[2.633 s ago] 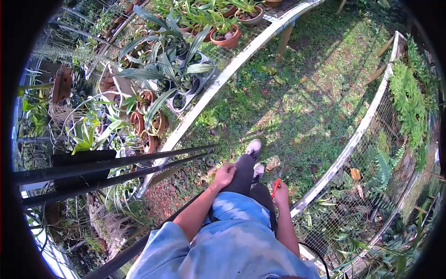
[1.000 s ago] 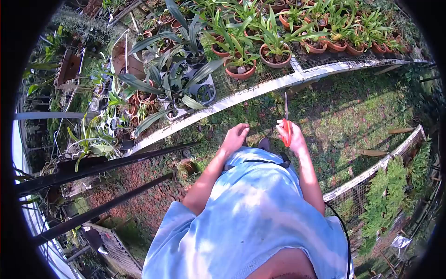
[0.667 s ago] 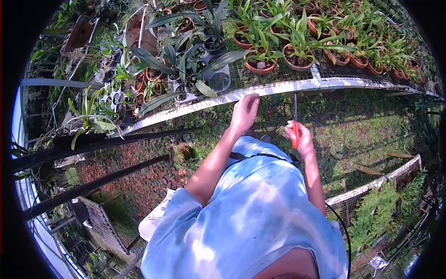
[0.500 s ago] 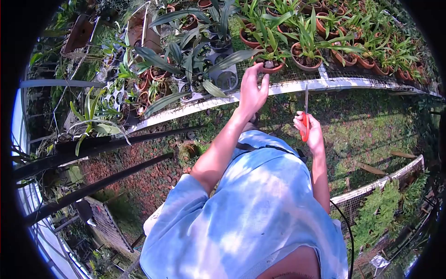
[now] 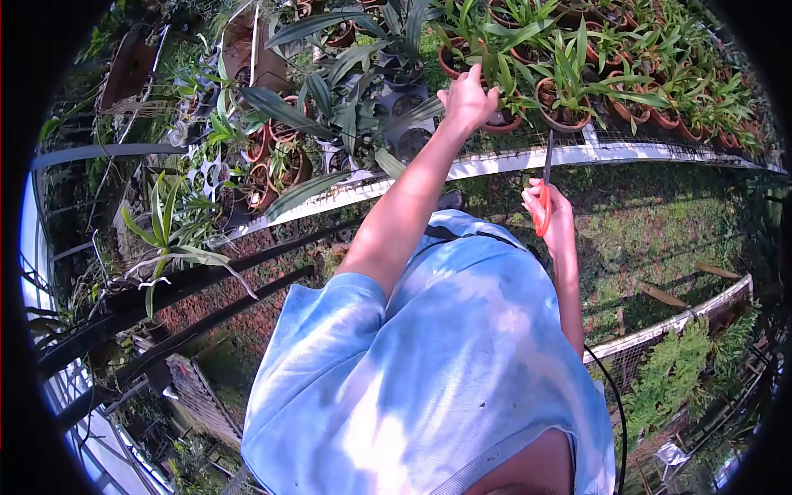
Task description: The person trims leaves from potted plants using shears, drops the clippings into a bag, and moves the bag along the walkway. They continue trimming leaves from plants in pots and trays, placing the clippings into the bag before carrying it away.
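My left hand (image 5: 469, 101) reaches over the bench at the leaves of a potted plant (image 5: 505, 82). Its fingers are apart, and I see nothing held in them. Part of that plant's terracotta pot (image 5: 503, 127) is hidden behind the hand. My right hand (image 5: 558, 216) is closed round the red handles of a pair of scissors (image 5: 542, 213), held in front of the bench edge with the blades pointing away from me. Just beyond the blade tips stands another terracotta pot (image 5: 564, 125) with a green, strap-leaved plant.
The bench has a white front edge (image 5: 627, 154) and a wire mesh top. Many more potted plants crowd its right side. Dark long-leaved plants (image 5: 330, 99) stand in a grey tray at left. Dark rails (image 5: 206, 276) cross on the left, and a low mesh bench (image 5: 660, 334) lies at lower right.
My left hand has moved farther over the bench, up to the plant's leaves. The scissors stay in my right hand, nearly in place. The view has shifted slightly.
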{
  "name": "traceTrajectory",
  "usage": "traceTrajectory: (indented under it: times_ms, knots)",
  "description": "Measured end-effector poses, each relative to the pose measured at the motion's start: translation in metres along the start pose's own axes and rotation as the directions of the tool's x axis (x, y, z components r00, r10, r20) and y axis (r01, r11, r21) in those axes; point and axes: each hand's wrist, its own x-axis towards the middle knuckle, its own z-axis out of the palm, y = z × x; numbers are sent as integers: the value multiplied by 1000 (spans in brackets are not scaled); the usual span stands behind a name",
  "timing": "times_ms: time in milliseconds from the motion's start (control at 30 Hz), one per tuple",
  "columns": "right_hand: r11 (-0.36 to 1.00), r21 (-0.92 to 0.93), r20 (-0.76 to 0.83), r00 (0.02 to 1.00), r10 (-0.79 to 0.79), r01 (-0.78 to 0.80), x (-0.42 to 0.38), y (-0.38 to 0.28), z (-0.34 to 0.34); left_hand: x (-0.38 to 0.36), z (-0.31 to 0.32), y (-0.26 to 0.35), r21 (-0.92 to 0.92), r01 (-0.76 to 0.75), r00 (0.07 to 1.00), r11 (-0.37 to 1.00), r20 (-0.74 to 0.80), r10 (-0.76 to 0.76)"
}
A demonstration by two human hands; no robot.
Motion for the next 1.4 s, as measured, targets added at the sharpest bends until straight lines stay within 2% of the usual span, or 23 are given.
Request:
traceTrajectory:
  times_ms: [100,200,267,467,567,600,667,767,800,967,1233,1300,1333,1400]
  knots:
    - [999,-33,16,999,-40,40,3,2,3,3,3,-4,-79,-28,999,997,-21,26]
    - [997,-75,9,1000,-6,6,5,-1,3,3,2,-6,-110,-42,998,993,-40,38]
    - [994,-86,30,998,-61,63,10,4,2,2,1,-9,-120,-77,995,990,-65,70]
    - [988,-106,70,992,-109,116,25,0,4,0,6,-15,-130,-100,995,986,-19,99]
    - [978,-150,88,987,-131,143,27,-5,9,-2,12,-23,-127,-202,975,971,-123,187]
    - [991,-120,49,997,-53,59,26,-13,14,0,13,-26,-143,-214,974,966,-107,200]
    - [989,-119,62,995,-83,90,27,-8,14,1,9,-29,-175,-232,972,957,-75,222]
    - [990,-117,57,996,-70,76,28,-5,16,-6,-1,-19,-82,-188,982,979,-2,188]
    - [991,-117,52,997,-56,62,29,-5,16,-7,4,-20,-22,-235,971,972,-55,233]
    - [984,-169,39,998,-44,50,32,-10,18,-35,4,-4,214,-291,941,933,-114,320]
    - [984,-163,44,997,-70,77,37,-8,19,-64,4,-7,243,-269,962,932,102,251]
    - [988,-120,58,995,-87,93,38,-10,23,-60,1,-10,141,-223,965,964,169,199]
    - [993,-105,56,997,-48,53,40,-12,24,-59,0,-12,90,-196,962,976,208,174]
    - [995,-97,53,998,-17,22,42,-29,28,-49,-1,-18,7,-218,969,976,123,215]
